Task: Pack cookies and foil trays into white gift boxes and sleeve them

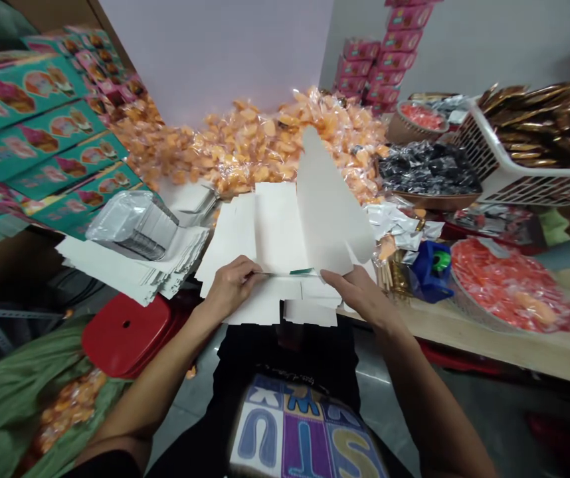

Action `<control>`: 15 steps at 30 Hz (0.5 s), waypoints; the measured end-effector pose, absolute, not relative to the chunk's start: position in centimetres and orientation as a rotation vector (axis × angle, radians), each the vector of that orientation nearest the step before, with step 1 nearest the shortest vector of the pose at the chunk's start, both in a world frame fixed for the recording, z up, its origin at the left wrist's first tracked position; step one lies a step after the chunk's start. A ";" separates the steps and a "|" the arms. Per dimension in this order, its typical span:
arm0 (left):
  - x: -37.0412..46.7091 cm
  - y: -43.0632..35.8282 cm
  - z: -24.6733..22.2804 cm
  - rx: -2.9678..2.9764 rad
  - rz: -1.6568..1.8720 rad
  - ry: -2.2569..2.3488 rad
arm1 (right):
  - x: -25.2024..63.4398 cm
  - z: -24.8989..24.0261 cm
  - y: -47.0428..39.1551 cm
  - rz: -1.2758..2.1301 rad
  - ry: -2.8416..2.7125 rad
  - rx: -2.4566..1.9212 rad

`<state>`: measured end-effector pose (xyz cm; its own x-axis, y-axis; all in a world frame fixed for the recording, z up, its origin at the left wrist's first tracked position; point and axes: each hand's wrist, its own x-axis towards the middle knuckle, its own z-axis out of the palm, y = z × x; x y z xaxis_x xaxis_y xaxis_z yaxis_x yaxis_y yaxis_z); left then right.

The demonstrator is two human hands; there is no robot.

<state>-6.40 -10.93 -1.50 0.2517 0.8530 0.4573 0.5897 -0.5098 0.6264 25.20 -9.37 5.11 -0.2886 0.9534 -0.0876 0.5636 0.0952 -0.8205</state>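
Note:
A white cardboard sheet (280,229) with raised flaps lies in front of me, on top of other white sheets. My left hand (232,282) pinches its near left edge between thumb and fingers. At the right edge, my right hand (357,292) is closed on the same cardboard, its index finger along the fold and its other fingers partly hidden. One large flap (327,206) stands up on the right side. A thin green strip (301,271) shows along the near fold, between both hands.
Orange wrapped packets (255,143) are heaped behind the cardboard. Clear plastic trays (133,226) and teal boxes (40,119) stand left. Right are a blue tape dispenser (432,271), a bowl of red packets (509,285) and a white basket (524,176). A red stool (125,332) is lower left.

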 end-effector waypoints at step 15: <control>-2.4 -7.9 -2.6 1.312 1.244 1.692 | 14.7 2.2 -10.5 0.265 -2.561 -1.522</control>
